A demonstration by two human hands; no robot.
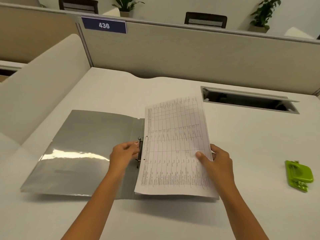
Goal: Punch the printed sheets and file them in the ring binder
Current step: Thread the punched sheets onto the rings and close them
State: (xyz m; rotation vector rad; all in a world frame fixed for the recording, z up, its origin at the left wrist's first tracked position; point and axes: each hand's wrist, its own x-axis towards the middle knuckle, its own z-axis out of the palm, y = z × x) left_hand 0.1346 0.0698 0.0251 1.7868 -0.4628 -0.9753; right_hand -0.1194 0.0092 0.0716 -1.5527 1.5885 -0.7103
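On the white matte desk (39,215) a grey glossy plastic ring binder (78,153) lies open and flat, its left cover smooth enough to throw back a bright streak of light. It looks slick, thin and a little bendy, so it is best steadied by pressing down near the spine. The left hand (124,154) sits at that spine with its fingers curled against the black metal ring mechanism (140,151). Whether it grips the rings or the paper's edge cannot be told. Over the right half of the binder are the white printed sheets (174,148), covered in fine tables, their punched left edge just beside the rings and two small holes showing. The stack is light, limp and easily creased or torn at the holes, so it probably wants support at both long edges. The right hand (216,161) pinches its right edge, thumb on top and fingers beneath, lifting that side slightly. Far right, a dark open cable hatch (249,99) is set into the desk. Nearer on the right, well apart from the paper, lies a lime-green plastic hole punch (298,174), compact, hard and rounded.
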